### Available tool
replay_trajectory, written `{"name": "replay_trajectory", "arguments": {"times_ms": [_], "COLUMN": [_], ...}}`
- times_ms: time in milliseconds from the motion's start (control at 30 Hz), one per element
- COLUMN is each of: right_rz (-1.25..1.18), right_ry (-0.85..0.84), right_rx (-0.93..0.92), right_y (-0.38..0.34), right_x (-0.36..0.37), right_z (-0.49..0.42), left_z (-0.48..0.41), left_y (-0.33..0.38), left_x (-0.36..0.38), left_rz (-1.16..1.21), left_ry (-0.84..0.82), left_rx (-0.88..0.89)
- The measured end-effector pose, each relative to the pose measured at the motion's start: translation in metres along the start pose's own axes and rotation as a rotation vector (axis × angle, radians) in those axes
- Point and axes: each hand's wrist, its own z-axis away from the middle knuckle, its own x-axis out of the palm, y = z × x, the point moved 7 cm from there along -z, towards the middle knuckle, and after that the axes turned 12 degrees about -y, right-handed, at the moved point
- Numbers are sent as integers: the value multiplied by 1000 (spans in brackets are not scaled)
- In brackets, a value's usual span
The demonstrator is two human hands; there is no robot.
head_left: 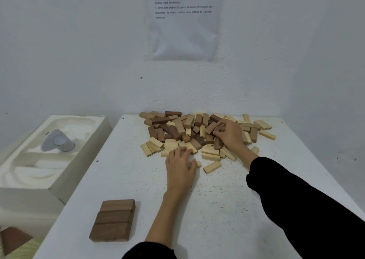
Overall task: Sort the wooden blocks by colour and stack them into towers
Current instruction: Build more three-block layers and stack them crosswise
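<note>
A heap of wooden blocks in dark brown, mid brown and pale wood lies at the far side of the white table. Three dark brown blocks lie side by side as a flat layer at the near left. My left hand lies at the heap's near edge, its fingers curled round a pale block whose end shows past them. Further back, my right hand reaches into the heap, fingers curled round a brown block. A loose pale block lies just right of my left hand.
A white moulded box holding a small grey device stands left of the table. A printed sheet hangs on the wall behind. The heap nearly touches the wall at the table's far edge. A brown shape shows at the lower left corner.
</note>
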Motion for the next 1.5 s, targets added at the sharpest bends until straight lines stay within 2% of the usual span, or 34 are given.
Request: {"name": "replay_trajectory", "arguments": {"times_ms": [167,233,367,433,500,600,667,700,800,900,1033,1100,1167,1300,1500], "right_rz": [-370,-420,-508,-525,-527,-535,-523,-516,-501,-507,-520,-513,-510,-505,-427], "right_ry": [113,71,-20,-26,-36,-61,-62,-62,-64,-62,-62,-71,-95,-164,-277], "right_rx": [-56,-50,-18,-28,-31,-40,-61,-71,-93,-113,-130,-137,-128,-129,-275], "right_y": [-6,2,32,39,42,42,41,41,43,43,43,42,40,34,21], "right_x": [-14,-9,4,3,2,6,7,6,7,7,7,6,6,7,18], "right_z": [48,83,142,155,160,160,158,157,155,154,154,155,156,162,187], "left_z": [-10,-14,-29,-47,-70,-94,-97,-98,-101,-93,-60,-36,-6,48,80], "left_y": [-6,-6,-2,-4,-11,-29,-34,-34,-35,-35,2,27,44,37,19], "left_x": [-11,-17,-42,-48,-44,-21,-14,-16,-31,-43,-64,-65,-57,-31,-20], "left_rz": [30,63,189,173,124,22,-48,-65,-67,-10,-27,-31,-38,-49,95], "left_ry": [29,66,279,304,213,-178,-347,-352,-215,-148,-59,-120,-252,-517,-552], "left_rx": [-1,1,46,-3,-84,-248,-282,-273,-239,-254,-173,-57,58,91,148]}}
